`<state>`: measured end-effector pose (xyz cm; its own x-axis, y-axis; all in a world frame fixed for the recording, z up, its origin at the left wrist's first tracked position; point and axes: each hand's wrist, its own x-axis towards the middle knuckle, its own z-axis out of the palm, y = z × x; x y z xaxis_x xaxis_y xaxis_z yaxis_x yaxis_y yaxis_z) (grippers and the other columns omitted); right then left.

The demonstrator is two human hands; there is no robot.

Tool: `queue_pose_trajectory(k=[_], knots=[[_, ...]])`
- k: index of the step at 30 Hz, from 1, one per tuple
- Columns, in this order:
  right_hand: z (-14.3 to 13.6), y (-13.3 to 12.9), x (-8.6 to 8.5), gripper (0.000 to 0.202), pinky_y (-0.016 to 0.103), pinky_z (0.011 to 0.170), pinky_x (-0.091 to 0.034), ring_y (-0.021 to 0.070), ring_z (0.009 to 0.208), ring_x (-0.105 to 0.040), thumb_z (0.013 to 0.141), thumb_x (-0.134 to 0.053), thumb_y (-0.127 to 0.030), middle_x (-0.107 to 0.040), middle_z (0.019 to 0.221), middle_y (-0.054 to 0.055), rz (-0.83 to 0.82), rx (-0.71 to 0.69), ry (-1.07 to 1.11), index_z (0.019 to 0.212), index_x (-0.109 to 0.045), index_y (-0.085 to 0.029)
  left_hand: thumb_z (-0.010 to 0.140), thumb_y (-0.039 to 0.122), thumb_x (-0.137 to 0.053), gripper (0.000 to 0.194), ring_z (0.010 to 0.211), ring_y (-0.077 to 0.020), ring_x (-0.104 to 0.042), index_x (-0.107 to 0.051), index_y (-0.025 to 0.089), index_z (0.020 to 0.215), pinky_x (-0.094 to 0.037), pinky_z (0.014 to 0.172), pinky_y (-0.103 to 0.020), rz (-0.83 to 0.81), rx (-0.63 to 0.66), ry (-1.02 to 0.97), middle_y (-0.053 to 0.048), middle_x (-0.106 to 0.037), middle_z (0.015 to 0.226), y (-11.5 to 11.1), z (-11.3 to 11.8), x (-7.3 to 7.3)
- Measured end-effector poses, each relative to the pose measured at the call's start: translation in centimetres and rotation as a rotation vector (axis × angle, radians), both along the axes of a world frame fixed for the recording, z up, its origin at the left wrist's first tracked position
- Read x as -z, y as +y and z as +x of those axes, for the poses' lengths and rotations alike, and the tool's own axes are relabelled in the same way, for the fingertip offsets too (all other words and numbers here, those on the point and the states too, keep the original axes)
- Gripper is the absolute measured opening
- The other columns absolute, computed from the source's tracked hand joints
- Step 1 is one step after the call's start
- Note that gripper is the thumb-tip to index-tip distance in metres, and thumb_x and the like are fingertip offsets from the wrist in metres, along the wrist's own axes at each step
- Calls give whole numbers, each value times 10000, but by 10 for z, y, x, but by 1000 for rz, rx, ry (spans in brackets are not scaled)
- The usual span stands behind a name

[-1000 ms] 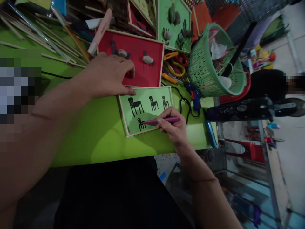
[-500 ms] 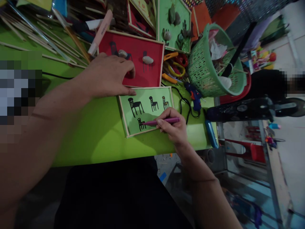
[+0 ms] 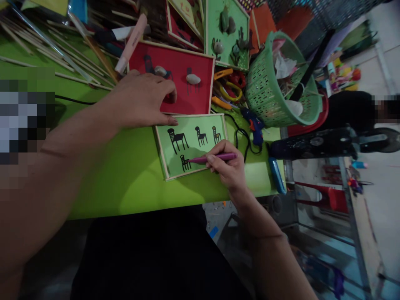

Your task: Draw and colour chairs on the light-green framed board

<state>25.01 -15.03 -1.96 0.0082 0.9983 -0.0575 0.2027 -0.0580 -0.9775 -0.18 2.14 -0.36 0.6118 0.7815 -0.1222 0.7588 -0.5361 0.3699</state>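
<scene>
My right hand (image 3: pixel 227 164) is closed around a purple marker pen (image 3: pixel 200 159), whose tip meets a small black chair drawing (image 3: pixel 185 163) on a green framed card (image 3: pixel 200 155). Several chairs are drawn on this card. My left hand (image 3: pixel 146 98) holds nothing; its fingers are apart, the thumb at the card's top left edge and the other fingers over a red framed card (image 3: pixel 200 98). On the red card are drawn chairs and two grey pebbles (image 3: pixel 193 78).
Thin wooden sticks (image 3: pixel 43 46) and a pink marker (image 3: pixel 133 41) lie to the left. Scissors (image 3: pixel 231 89), a blue glue gun (image 3: pixel 254 127) with a black cord, and a green basket (image 3: pixel 268 87) stand at the right. Another framed card (image 3: pixel 233 50) with pebbles is behind.
Almost nothing differs. The pen is still at the small chair drawing, and my left hand stays in place.
</scene>
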Motion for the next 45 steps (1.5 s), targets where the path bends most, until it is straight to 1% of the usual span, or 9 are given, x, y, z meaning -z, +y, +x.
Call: queue_pose_trajectory(k=[5,12,16,20,24,28,32,36,45], knots=[[0,-1,1,266,264,529,-463,111,568,-550,898,-853,-440,-671,687,-39,-16,0,-43,856,-679,-242,898,718,-574,692,1269,-414,-609,-623,250,1406,-442,1101,-566,53,36,37,-137,-703,1435,0,0,1],[-1,-1,1,252,259,528,-433,107,575,-530,887,-854,-399,-644,693,-47,4,47,-35,829,-667,-240,863,707,-618,676,1249,-418,-625,-641,259,1369,-435,1113,-563,35,18,38,-141,-708,1414,-1,1,-2],[-1,-1,0,226,261,534,-429,109,576,-533,895,-848,-385,-657,698,-42,-7,16,-30,845,-680,-242,848,722,-627,682,1287,-425,-610,-650,269,1358,-410,1143,-567,17,7,2,-127,-700,1438,-1,1,-1],[0,-1,0,213,266,534,-431,118,578,-532,899,-827,-386,-659,695,-37,-10,21,-56,846,-679,-243,834,684,-670,655,1324,-427,-602,-657,273,1343,-391,1159,-558,-19,-18,-21,-119,-700,1441,-1,1,-1],[0,-1,0,214,264,552,-438,114,584,-533,905,-838,-377,-657,699,-42,3,21,-43,846,-682,-242,859,670,-665,655,1338,-427,-606,-644,253,1364,-399,1156,-556,14,3,-5,-139,-685,1467,0,1,0],[0,0,1,219,265,558,-443,114,582,-533,904,-842,-387,-655,696,-44,17,3,-40,851,-689,-240,849,699,-663,686,1338,-431,-607,-640,281,1393,-406,1155,-568,20,4,2,-116,-690,1455,2,0,2],[0,0,1,247,261,545,-432,113,570,-523,899,-840,-407,-648,682,-47,4,30,-51,830,-670,-242,872,702,-626,709,1337,-432,-603,-630,242,1412,-415,1150,-568,36,24,2,-143,-684,1481,1,0,2],[1,-1,2,219,268,552,-446,116,575,-528,913,-829,-408,-660,695,-40,5,15,-54,859,-692,-245,867,722,-626,699,1355,-417,-593,-628,273,1403,-424,1153,-543,37,14,12,-109,-691,1482,1,-1,3],[0,-1,3,210,261,551,-474,98,548,-536,917,-846,-377,-672,698,-50,32,17,18,855,-698,-242,834,744,-653,730,1384,-466,-576,-656,270,1388,-370,1181,-586,-19,-8,-44,-127,-685,1482,0,1,1]])
